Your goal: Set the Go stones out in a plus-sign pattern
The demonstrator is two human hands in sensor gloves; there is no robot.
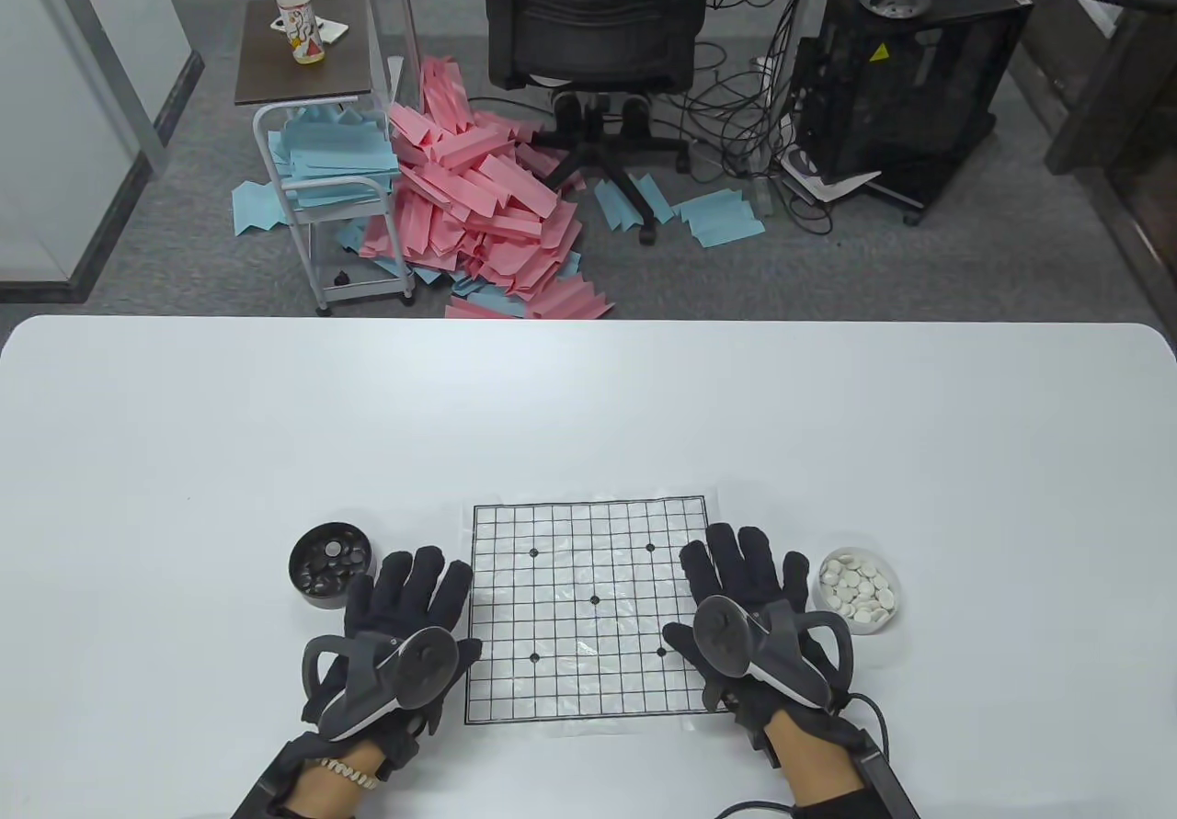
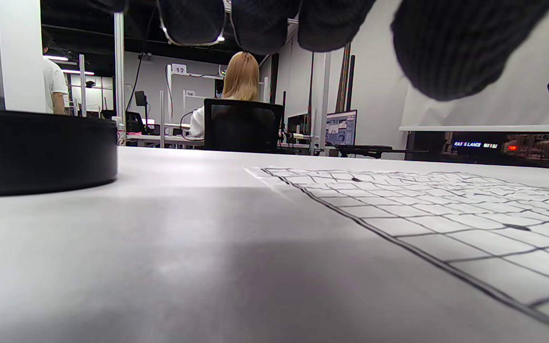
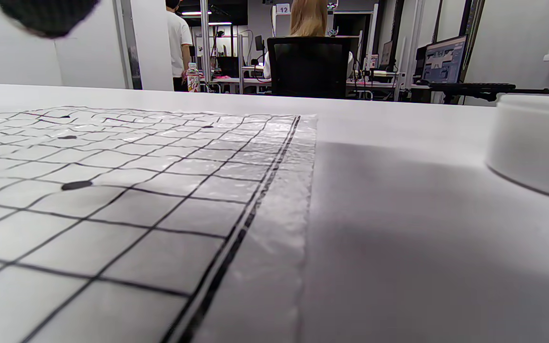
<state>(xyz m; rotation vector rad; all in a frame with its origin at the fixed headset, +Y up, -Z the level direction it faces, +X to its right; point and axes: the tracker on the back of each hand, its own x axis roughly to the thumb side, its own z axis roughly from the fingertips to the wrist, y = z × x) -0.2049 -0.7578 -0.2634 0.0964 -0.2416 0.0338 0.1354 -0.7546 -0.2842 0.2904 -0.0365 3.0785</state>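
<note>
A paper Go board (image 1: 588,612) with a black grid lies flat on the white table, with no stones on it. A black bowl (image 1: 331,564) of black stones stands left of it; it shows in the left wrist view (image 2: 41,150). A white bowl (image 1: 860,589) of white stones stands to the right; it shows in the right wrist view (image 3: 536,143). My left hand (image 1: 414,594) rests flat, fingers spread, at the board's left edge. My right hand (image 1: 745,571) rests flat over the board's right edge. Both hands hold nothing.
The board also shows in the left wrist view (image 2: 422,209) and the right wrist view (image 3: 112,171). Beyond the table's far edge (image 1: 588,321) are an office chair (image 1: 598,19), piles of pink and blue paper, and a small cart.
</note>
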